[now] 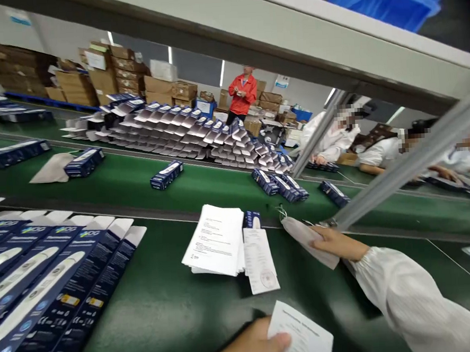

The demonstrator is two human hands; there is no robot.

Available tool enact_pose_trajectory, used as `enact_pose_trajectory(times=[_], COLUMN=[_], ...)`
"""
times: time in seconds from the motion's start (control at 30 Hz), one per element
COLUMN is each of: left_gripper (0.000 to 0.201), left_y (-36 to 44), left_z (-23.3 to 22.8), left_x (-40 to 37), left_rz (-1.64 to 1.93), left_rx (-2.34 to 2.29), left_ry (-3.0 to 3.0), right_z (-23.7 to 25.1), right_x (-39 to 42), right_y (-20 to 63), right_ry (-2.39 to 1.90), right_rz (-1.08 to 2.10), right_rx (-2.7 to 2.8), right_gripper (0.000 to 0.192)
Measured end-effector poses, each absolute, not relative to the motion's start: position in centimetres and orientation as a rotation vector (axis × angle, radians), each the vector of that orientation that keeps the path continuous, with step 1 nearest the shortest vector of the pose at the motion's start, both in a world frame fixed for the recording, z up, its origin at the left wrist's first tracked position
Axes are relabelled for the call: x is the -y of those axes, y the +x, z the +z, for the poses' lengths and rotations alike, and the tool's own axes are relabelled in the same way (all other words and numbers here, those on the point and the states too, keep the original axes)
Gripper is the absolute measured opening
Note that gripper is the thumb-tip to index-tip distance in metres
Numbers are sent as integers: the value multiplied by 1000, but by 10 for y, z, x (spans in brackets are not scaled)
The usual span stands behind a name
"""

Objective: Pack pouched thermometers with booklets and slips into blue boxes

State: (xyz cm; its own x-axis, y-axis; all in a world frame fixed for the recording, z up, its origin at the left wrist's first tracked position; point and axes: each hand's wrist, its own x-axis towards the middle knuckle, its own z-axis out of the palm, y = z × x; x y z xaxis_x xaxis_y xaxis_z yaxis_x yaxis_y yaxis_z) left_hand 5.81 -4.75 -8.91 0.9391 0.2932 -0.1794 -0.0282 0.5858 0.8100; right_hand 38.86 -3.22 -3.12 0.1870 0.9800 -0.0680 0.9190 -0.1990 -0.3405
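At the bottom, my left hand (249, 347) pinches a folded white leaflet (306, 333) with printed text, its thumb on top. Over to the right, my right hand (338, 242) has its fingers closed on a pale drawstring pouch (302, 233), whose cords hang off the far end. Between and beyond my hands lies a stack of white printed sheets (217, 235). Beside it are narrow printed slips (260, 259) with a round red stamp, partly covering a small blue box (253, 219).
Open-flapped blue boxes (46, 283) stand in a row at left. Beyond runs a green conveyor belt (212, 193) carrying blue boxes (167, 175) and another pouch (51, 168). Many open boxes are piled behind it. A metal post (363, 194) slants at right; an overhead shelf crosses above. Co-workers sit right.
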Motion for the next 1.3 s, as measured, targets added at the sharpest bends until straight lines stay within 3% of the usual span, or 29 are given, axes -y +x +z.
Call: enact_pose_trajectory(times=[0.13, 0.37, 0.73, 0.87, 1.03, 1.17, 1.3], left_gripper=[39, 38, 48, 48, 44, 30, 30], left_y=[69, 78, 83, 79, 74, 85, 87], left_z=[-100, -100, -74, -65, -35, -14, -16], left_x=[62, 89, 107, 106, 98, 91, 89], left_rz=[166, 194, 231, 210, 395, 513, 462], left_rx=[-460, -556, -518, -485, -382, -284, -254], left_ry=[944, 747, 962, 1066, 1350, 1689, 1623], right_z=[-59, -121, -134, -106, -18, 51, 79], right_x=[116, 131, 153, 162, 184, 196, 199], right_y=[394, 377, 358, 355, 352, 321, 293], right_ry=[-2271, -2399, -2503, -2564, -2544, -2334, -2212], right_rz=[635, -19, -282, -287, -297, -175, -1], right_rx=[1636, 1535, 1668, 1786, 1991, 2278, 2256], right_gripper=[44, 53, 48, 53, 47, 47, 43])
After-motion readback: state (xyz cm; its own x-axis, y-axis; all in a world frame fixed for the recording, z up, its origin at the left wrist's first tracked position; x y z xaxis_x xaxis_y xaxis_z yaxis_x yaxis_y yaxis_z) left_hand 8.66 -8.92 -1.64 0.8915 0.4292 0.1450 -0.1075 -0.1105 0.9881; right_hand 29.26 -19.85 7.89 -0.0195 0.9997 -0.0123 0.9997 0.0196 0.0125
